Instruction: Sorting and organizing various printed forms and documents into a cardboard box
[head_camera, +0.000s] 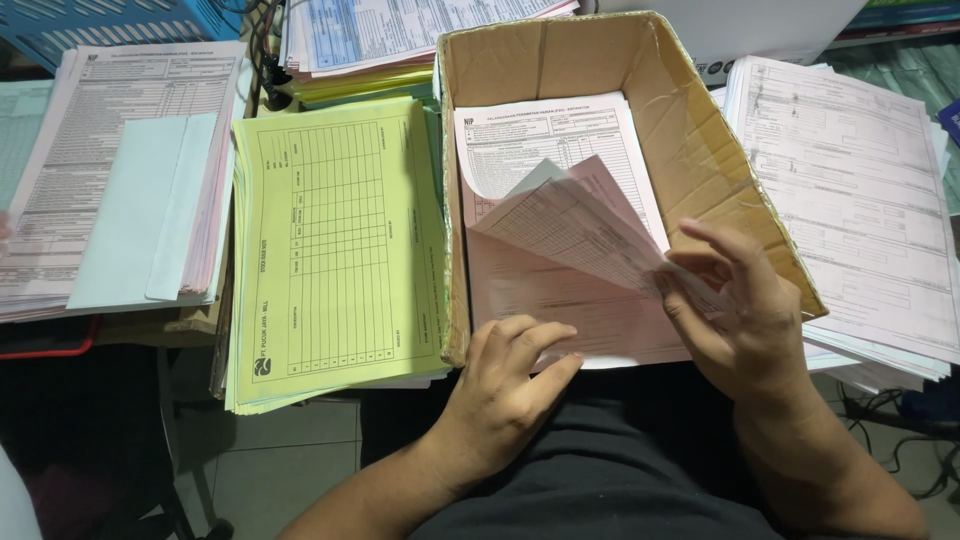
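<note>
Head view: one open cardboard box (700, 150) sits in front of me, and inside it lies a stack of printed forms (545, 140), white on top with pink sheets under it. My right hand (735, 310) is pinched shut on a few lifted sheets (575, 220), pink and white, bent up from the box's near right corner. My left hand (510, 385) rests well apart from the right one, fingers curled and pressing flat on the near edge of the stack, gripping nothing. Beside the box I count four other piles: a yellow-green stack of ruled forms (335, 250) just to its left, a white and pink pile (90, 170) further left with one pale blue envelope (145, 215) lying on it, a mixed pile (400, 40) behind the yellow one, and a white pile (850, 200) to the right. A blue basket (100, 20) is cut off at the top left corner. The print on every sheet is too small to make out.
</note>
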